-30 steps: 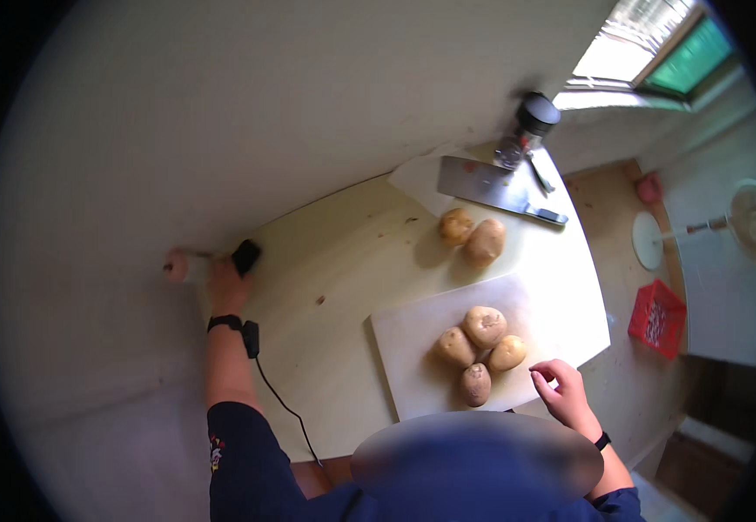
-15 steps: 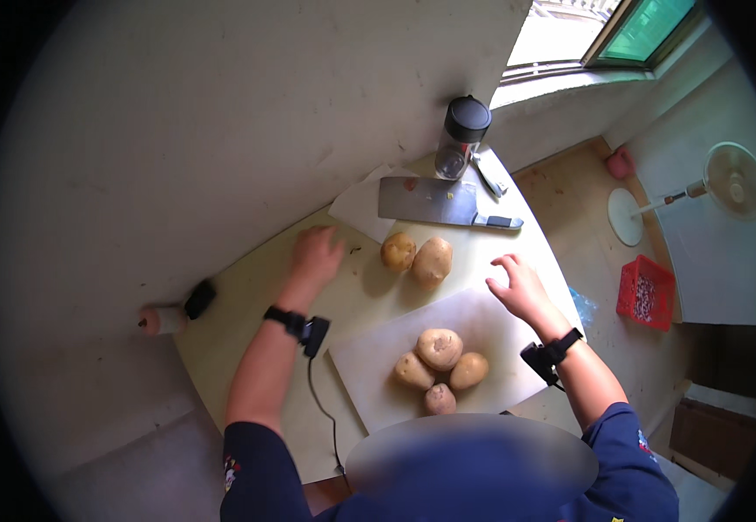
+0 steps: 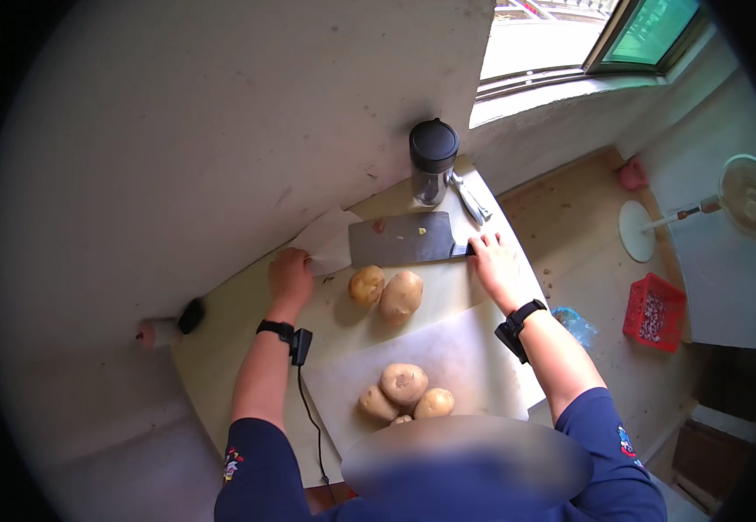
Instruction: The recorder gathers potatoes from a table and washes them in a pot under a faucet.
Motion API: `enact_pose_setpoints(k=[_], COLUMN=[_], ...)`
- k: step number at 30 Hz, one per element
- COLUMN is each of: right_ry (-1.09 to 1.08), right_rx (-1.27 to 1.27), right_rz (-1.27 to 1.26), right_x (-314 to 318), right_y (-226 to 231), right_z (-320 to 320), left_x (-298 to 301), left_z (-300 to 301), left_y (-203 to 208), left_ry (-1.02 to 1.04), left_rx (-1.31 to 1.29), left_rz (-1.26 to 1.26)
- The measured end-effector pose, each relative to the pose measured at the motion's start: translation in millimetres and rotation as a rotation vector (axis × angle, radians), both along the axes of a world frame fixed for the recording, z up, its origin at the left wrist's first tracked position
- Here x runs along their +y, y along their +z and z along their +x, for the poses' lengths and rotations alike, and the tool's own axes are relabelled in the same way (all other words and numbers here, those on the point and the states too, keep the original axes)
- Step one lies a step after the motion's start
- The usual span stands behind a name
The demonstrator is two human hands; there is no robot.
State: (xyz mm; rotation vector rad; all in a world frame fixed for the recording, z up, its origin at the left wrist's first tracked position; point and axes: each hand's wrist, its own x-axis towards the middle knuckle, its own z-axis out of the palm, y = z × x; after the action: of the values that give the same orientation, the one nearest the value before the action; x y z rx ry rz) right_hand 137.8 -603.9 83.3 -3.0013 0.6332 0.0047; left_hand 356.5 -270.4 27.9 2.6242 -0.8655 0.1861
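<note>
My right hand (image 3: 494, 265) is at the black handle of a cleaver (image 3: 401, 239), its fingers closed over it. The wide blade lies flat and partly covers a sheet of white paper (image 3: 329, 242). At the near left corner of that paper, my left hand (image 3: 291, 277) has its fingers closed on the edge. Two potatoes, a darker one (image 3: 366, 284) and a paler one (image 3: 401, 297), lie side by side just in front of the blade. Nearer to me, several more potatoes (image 3: 404, 383) sit bunched on a white cutting board (image 3: 334, 383).
A clear jar with a black lid (image 3: 434, 148) stands at the table's far corner, beside a silver-handled tool (image 3: 471, 200). A black cable (image 3: 311, 418) hangs from my left wrist. On the floor to the right are a red basket (image 3: 656, 311) and a white fan (image 3: 635, 230).
My right hand has reached forward onto the cleaver's handle. My left hand has moved to the paper's edge and closed there. The whole view has shifted slightly.
</note>
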Motion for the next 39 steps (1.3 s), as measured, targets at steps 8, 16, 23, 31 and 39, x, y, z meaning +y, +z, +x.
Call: enact_pose_setpoints(k=[8, 16, 23, 31, 39], right_ry=[0.111, -0.013, 0.114, 0.013, -0.100], right_rx=[-0.048, -0.130, -0.313, -0.373, -0.404], right_rz=[-0.032, -0.056, 0.140, 0.154, 0.218], right_x=[-6.3, 16.5, 68.1, 67.1, 80.1], right_y=[-9.7, 2.2, 40.9, 52.6, 49.1], right_z=[-0.9, -19.4, -77.9, -176.6, -224.6], left_x=[100.3, 123.7, 185.8, 166.6, 142.9], left_z=[-54.4, -192.6, -248.7, -257.9, -258.5], left_y=[91.6, 346.2, 353.3, 356.0, 365.2], left_ry=[0.394, -0.272, -0.469, -0.688, -0.897], left_rx=[0.406, 0.782, 0.645, 0.795, 0.895], left_rz=[-0.628, -1.799, -1.804, -1.864, -1.896])
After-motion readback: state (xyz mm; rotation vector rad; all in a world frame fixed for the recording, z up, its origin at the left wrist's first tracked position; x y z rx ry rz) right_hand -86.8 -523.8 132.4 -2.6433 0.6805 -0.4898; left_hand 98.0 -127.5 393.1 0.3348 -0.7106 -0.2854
